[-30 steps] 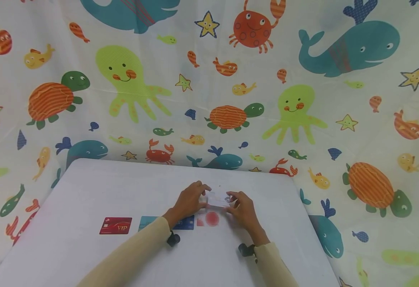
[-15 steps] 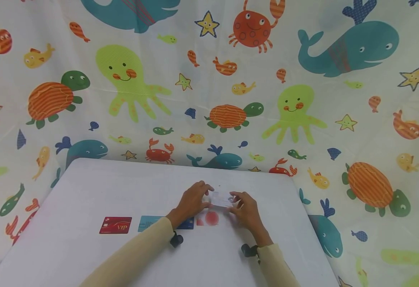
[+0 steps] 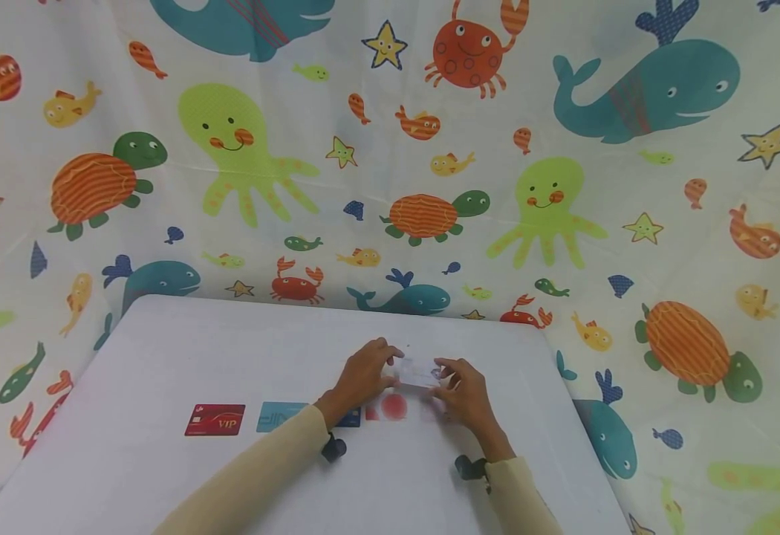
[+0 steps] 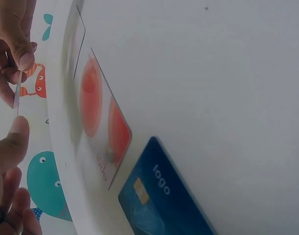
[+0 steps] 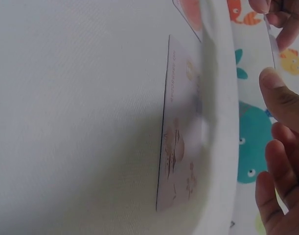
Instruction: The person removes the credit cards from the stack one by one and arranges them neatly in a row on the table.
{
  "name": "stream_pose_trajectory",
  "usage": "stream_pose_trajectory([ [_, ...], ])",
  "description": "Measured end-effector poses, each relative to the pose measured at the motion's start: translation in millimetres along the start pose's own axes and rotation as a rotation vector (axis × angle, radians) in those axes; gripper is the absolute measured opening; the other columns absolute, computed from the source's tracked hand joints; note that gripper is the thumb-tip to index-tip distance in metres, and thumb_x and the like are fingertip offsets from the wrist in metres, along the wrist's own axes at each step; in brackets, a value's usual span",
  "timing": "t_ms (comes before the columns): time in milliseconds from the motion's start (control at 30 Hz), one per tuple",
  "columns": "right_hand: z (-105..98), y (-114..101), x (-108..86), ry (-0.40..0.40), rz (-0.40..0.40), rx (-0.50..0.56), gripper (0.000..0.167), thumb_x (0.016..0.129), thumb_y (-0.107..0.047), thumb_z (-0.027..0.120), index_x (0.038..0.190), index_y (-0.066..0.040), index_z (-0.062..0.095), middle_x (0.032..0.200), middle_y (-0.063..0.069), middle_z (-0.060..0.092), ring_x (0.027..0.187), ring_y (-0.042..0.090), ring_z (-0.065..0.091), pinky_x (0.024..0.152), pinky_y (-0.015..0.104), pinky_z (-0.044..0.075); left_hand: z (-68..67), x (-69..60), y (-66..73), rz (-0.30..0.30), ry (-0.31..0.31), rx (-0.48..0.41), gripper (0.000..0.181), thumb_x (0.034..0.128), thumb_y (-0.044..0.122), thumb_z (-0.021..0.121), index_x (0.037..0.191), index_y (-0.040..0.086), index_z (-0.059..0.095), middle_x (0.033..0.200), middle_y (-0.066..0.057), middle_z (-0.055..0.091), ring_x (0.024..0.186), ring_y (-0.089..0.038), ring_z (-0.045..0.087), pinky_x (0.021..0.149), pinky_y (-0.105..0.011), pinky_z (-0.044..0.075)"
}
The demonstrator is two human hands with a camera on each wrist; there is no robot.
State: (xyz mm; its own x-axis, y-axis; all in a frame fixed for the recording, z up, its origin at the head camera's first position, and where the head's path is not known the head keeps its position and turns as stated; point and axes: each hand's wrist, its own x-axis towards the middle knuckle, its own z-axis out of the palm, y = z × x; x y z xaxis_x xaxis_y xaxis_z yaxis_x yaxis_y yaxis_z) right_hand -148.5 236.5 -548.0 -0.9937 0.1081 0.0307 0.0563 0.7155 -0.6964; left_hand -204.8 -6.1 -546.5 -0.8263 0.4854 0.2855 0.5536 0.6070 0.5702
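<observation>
A whitish card (image 3: 418,372) with a small dark print near its right end is held up above the table between both hands. My left hand (image 3: 363,371) pinches its left end, thumb at the near edge and fingers at the far edge. At the other end my right hand (image 3: 465,390) pinches it in the same way. From the left wrist the card (image 4: 17,95) shows nearly edge-on, so its face is hidden. Below the hands lie a white card with red circles (image 3: 387,407) and a pale pink card (image 5: 178,132).
A red VIP card (image 3: 215,420) and a light blue card (image 3: 279,416) lie to the left in the same row. The dark blue logo card (image 4: 161,196) is partly behind the left forearm in the head view. A sea-animal curtain (image 3: 390,148) hangs behind the white table (image 3: 263,334).
Both hands have shifted slightly to the right together with the whitish card between them. More of the pale pink card shows under the right hand. The cards on the table have stayed put.
</observation>
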Motion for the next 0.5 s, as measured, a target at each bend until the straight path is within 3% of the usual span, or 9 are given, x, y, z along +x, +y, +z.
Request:
stream_pose_trajectory([
  [500, -8.1, 8.0, -6.1, 0.027, 0.006, 0.012, 0.061, 0.085, -0.021, 0.092, 0.142, -0.026, 0.068, 0.110, -0.003, 0.070, 0.088, 0.017, 0.062, 0.077, 0.021, 0.058, 10.7, 2.2, 5.0, -0.007, 0.005, -0.013, 0.047, 0.0859, 0.030, 0.091, 0.129, 0.021, 0.075, 0.101, 0.003, 0.067, 0.093, -0.009, 0.060, 0.091, -0.027, 0.062],
])
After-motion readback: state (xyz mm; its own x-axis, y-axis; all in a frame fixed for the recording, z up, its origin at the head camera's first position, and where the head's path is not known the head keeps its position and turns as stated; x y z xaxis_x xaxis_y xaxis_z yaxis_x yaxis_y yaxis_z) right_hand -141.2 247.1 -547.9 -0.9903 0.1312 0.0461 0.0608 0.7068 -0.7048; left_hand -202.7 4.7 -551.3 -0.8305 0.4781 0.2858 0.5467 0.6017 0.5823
